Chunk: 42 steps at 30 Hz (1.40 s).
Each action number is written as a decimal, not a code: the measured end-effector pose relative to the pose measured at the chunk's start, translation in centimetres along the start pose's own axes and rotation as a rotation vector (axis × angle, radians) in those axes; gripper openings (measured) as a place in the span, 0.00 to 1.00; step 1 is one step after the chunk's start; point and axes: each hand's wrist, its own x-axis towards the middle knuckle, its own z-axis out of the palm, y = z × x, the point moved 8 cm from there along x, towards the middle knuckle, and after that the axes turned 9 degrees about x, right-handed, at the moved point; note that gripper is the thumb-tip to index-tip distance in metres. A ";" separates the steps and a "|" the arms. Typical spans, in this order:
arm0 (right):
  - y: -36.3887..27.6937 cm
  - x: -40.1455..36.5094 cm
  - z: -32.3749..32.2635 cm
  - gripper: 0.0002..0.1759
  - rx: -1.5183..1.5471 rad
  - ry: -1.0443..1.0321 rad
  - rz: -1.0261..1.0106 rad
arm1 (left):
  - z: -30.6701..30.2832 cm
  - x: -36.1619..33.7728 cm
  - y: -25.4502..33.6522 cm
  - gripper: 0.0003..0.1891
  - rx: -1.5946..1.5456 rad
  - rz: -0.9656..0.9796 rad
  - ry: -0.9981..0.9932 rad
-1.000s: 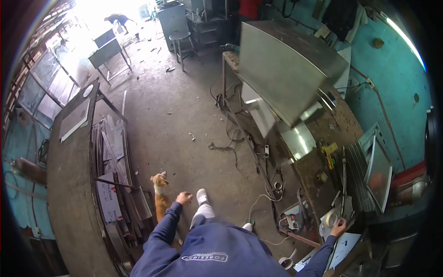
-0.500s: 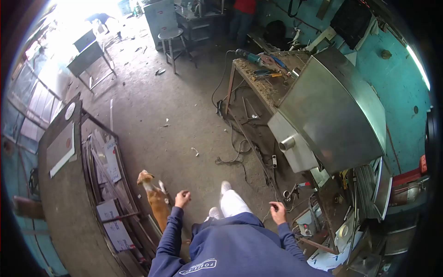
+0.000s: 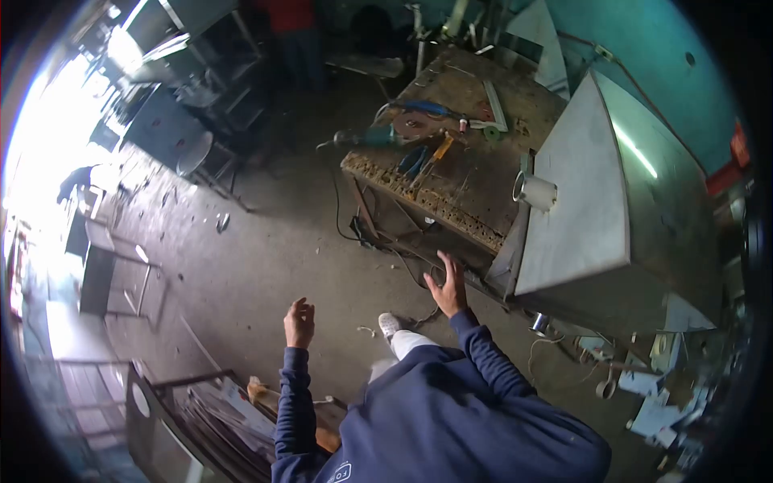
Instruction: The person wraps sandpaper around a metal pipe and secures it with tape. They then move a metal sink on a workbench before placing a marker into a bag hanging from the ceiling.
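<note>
My right hand [image 3: 448, 286] is held out with thumb and fingers apart and nothing in it. It is nearest to the front edge of a worn workbench [image 3: 475, 217] and a large sheet-metal hood [image 3: 576, 201] with a short round pipe stub [image 3: 535, 191]. My left hand [image 3: 299, 324] hangs over the floor, fingers loosely curled, nothing visible in it. On the bench lie a green angle grinder [image 3: 378, 137], blue-handled pliers [image 3: 412, 161], an orange-handled tool [image 3: 443, 148] and a light metal square [image 3: 494, 106]. Neither hand touches any of them.
A brown and white dog [image 3: 256, 390] is partly hidden beside my left arm. A rack of sheet-metal offcuts [image 3: 217, 423] stands at the lower left. A stool [image 3: 196, 154] stands farther off, near a person in red [image 3: 291, 16]. A cable [image 3: 340, 213] hangs by the bench.
My view has turned right and come closer to the bench and hood. My right hand has risen forward with its fingers spread; the dog now sits lower in view.
</note>
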 end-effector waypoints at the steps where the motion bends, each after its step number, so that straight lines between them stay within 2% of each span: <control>1: -0.6 2.2 0.4 0.36 -0.012 0.020 0.025 | -0.5 2.7 0.0 0.16 0.033 -0.036 -0.041; 2: -1.0 4.1 0.6 0.38 -0.029 0.051 0.070 | -0.7 5.2 0.8 0.16 0.033 -0.020 -0.064; 4: -0.7 7.4 1.2 0.40 -0.053 0.101 0.111 | -1.8 11.2 4.3 0.16 0.176 0.153 0.043; 6: 0.9 9.7 1.4 0.43 -0.265 0.160 0.118 | -0.9 17.2 7.6 0.18 0.147 0.173 -0.031; 7: 2.1 10.6 1.5 0.46 -0.292 0.173 0.160 | -0.3 20.1 10.2 0.20 0.158 0.287 -0.009; 8: 3.0 11.5 1.2 0.46 -0.303 0.196 0.179 | 0.6 22.7 13.0 0.21 0.166 0.405 0.010; 13: 6.0 15.4 1.3 0.52 -0.521 0.219 0.259 | 8.2 34.1 23.7 0.30 0.145 0.682 -0.106; 15: 5.8 17.0 1.7 0.53 -0.587 0.209 0.301 | 12.1 37.3 26.5 0.36 0.208 0.758 -0.193; 16: 5.8 17.8 2.1 0.52 -0.633 0.174 0.318 | 13.0 38.4 27.7 0.36 0.197 0.783 -0.210; 18: 7.2 19.6 1.6 0.50 -0.697 0.154 0.379 | 16.6 40.1 30.4 0.38 0.446 0.907 -0.377; 20: 8.9 20.2 1.8 0.47 -0.622 0.102 0.306 | 19.5 41.0 29.7 0.40 0.470 0.949 -0.444; 21: 8.7 20.5 1.9 0.47 -0.617 0.109 0.337 | 20.3 41.4 29.3 0.41 0.482 0.973 -0.396; 23: 8.3 20.8 0.0 0.43 -0.440 0.357 0.532 | 21.3 41.9 29.1 0.41 0.494 1.005 -0.361; 24: 6.4 22.2 0.6 0.43 -0.440 0.361 0.550 | 21.3 41.9 29.2 0.42 0.508 1.005 -0.394; 26: 5.2 23.6 4.8 0.40 -0.232 0.080 0.930 | 20.9 41.9 29.5 0.42 0.523 1.004 -0.429; 27: 6.0 23.5 6.0 0.40 -0.233 0.082 0.929 | 20.7 42.2 29.9 0.42 0.511 1.016 -0.453; 29: 7.5 22.7 7.4 0.38 -0.239 0.262 0.848 | 20.3 42.9 31.2 0.43 0.471 1.033 -0.547; 30: 7.5 22.3 7.3 0.38 -0.237 0.263 0.837 | 20.9 43.6 31.1 0.43 0.472 1.031 -0.536; 32: 6.2 22.4 5.0 0.39 -0.182 0.453 0.571 | 22.1 43.3 30.3 0.44 0.340 1.099 -0.562; 35: 5.0 25.8 1.6 0.37 -0.089 0.491 0.609 | 21.9 42.9 30.7 0.44 0.437 1.069 -0.579; 38: 9.6 33.0 -2.3 0.37 -0.192 0.508 0.489 | 21.6 42.9 31.1 0.44 0.461 1.039 -0.592; 40: 12.5 40.2 -4.4 0.36 -0.251 0.564 0.314 | 21.1 42.7 31.6 0.41 0.481 1.123 -0.499; 42: 16.2 47.1 -5.0 0.37 -0.174 0.542 0.368 | 21.3 42.8 31.4 0.41 0.485 1.120 -0.516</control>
